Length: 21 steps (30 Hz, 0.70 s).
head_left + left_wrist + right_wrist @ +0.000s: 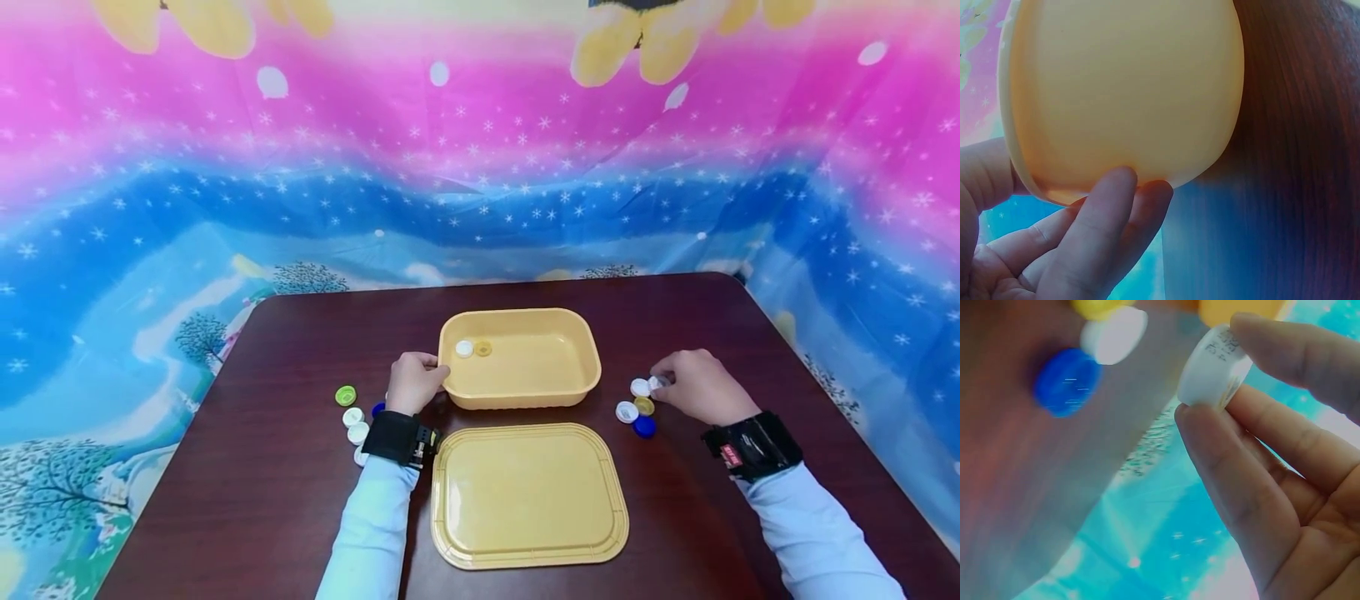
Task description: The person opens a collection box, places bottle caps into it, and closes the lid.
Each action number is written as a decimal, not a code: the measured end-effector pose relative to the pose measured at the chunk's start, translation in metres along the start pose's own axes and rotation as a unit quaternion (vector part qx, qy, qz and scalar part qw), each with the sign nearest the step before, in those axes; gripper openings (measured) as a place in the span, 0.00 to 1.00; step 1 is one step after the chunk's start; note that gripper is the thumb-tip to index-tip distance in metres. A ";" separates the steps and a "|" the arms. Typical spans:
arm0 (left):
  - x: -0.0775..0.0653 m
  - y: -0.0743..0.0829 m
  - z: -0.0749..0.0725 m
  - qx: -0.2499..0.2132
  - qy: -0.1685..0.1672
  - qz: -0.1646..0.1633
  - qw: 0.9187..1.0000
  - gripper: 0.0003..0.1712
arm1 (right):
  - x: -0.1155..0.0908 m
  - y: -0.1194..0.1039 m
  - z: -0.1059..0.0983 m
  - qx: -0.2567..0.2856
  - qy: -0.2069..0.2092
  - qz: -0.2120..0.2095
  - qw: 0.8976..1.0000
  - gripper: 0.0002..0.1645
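My left hand (411,383) grips the left end of a yellow plastic box (517,397), thumb over the rim and fingers against the outer wall. Inside the box, at its left, lie a white bottle cap (464,348) and a yellow bottle cap (483,348). On the right side, my right hand (703,387) pinches a white bottle cap (1209,370) between thumb and fingers; dark print shows on the cap. Just beside that hand, a blue cap (644,427), a yellow cap (643,407) and white caps (627,412) lie on the table.
A yellow lid (528,496) lies flat in front of the box. Left of my left forearm are a green cap (346,395), several white caps (357,432) and a partly hidden blue cap (378,409). A printed cloth (480,167) hangs behind the dark table (247,500).
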<state>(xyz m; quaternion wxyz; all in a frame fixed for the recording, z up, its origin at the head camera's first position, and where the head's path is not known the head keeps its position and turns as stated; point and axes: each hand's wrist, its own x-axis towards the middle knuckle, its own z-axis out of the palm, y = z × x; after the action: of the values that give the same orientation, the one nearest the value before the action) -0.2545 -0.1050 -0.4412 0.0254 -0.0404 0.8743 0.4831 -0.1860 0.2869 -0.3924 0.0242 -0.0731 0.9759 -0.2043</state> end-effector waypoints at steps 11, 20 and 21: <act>-0.001 0.002 -0.001 0.012 0.009 0.012 1.000 0.13 | 0.043 -0.047 -0.015 0.007 0.023 -0.070 0.997 0.13; -0.003 0.001 0.001 0.016 0.010 0.012 1.000 0.13 | 0.085 -0.091 -0.009 0.008 0.008 -0.115 0.993 0.06; -0.003 0.001 0.002 0.016 0.009 0.011 1.000 0.13 | 0.088 -0.095 -0.008 0.009 0.007 -0.119 0.993 0.07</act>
<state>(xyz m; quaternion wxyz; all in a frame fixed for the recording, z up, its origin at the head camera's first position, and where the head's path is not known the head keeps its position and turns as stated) -0.2518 -0.1030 -0.4410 0.0129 -0.0347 0.8823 0.4691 -0.2613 0.1907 -0.3483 -0.0061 -0.1876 0.9583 -0.2153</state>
